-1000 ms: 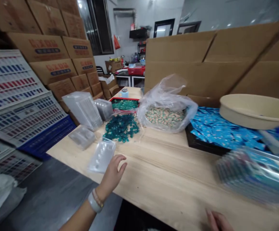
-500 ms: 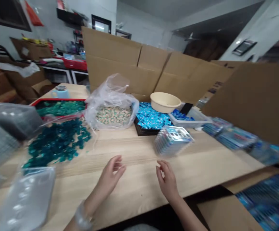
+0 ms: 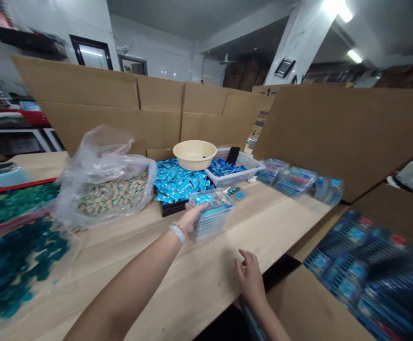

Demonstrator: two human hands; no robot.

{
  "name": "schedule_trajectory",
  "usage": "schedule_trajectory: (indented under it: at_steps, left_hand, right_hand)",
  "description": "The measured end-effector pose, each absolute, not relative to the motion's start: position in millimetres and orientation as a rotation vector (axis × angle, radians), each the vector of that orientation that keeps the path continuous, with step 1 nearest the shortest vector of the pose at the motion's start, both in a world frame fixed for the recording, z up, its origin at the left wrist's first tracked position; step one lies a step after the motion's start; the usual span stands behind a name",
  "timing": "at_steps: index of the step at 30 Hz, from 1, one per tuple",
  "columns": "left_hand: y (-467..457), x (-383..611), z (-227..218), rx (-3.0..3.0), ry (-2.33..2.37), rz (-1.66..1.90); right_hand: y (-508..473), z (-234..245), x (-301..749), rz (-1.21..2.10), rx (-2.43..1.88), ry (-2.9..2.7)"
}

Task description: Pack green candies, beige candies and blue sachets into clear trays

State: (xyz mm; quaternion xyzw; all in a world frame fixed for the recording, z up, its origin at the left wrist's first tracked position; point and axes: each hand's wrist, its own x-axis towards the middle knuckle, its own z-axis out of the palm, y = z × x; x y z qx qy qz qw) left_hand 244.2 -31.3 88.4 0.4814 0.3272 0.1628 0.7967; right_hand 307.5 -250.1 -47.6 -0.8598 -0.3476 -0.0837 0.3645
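The stack of clear plastic blister packs with blue contents stands on edge near the middle of the pale wooden table, just in front of the black tray heaped with bright blue sachets. The left hand, a pale band on its wrist, is pressed against the near left side of the stack with the thumb up by the top edge. The fingers beyond are hidden, so I cannot tell whether the grip has closed. The right hand is empty, fingers loosely curled, low over the table's near edge and apart from the stack. The packs look light, thin-walled and slick, and as loose leaves they would likely fan or slide apart; a squeeze across both flat end faces seems the safest hold, rather than a pinch on one pack. Behind the tray sit a cream plastic bowl and a clear tub of blue items. To the left lie a crumpled clear bag of pale pieces and a spread of teal wrapped pieces. More blue packs lie in a row on the right, beside an open brown carton holding many more. Tall cardboard sheets wall in the back.
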Motion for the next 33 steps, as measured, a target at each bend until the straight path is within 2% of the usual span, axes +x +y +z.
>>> schedule_trajectory:
  at_steps: [7,12,17,23,27,30,33]
  left_hand:
    - [-41.2,288.4,77.8,1.065,0.841,0.45]
    - [-45.4,323.3,88.5,1.032,0.858,0.459]
    - [-43.8,351.8,95.1,0.98,0.913,0.472]
    - [-42.7,370.0,108.9,1.023,0.975,0.483]
    - [-48.6,346.2,108.1,1.143,1.259,0.535]
    - [-67.9,310.5,94.9,1.175,1.446,0.533]
    - [-103.8,286.7,77.1,1.031,1.476,0.246]
  right_hand:
    - [-147.2,-24.6,471.5,-0.343,-2.433,-1.045]
    - [-114.3,-40.9,539.0,-0.259,-2.501,-1.101]
    - [-123.0,-55.1,559.5,-0.323,-2.487,-0.849]
    - [-114.2,-44.9,586.6,-0.247,-2.446,-0.693]
    - [-124.0,-36.7,593.1,-0.216,-2.396,-0.698]
    - [-156.0,-31.5,578.5,-0.085,-2.289,-0.697]
    - [-197.2,-29.4,556.5,0.157,-2.212,-0.644]
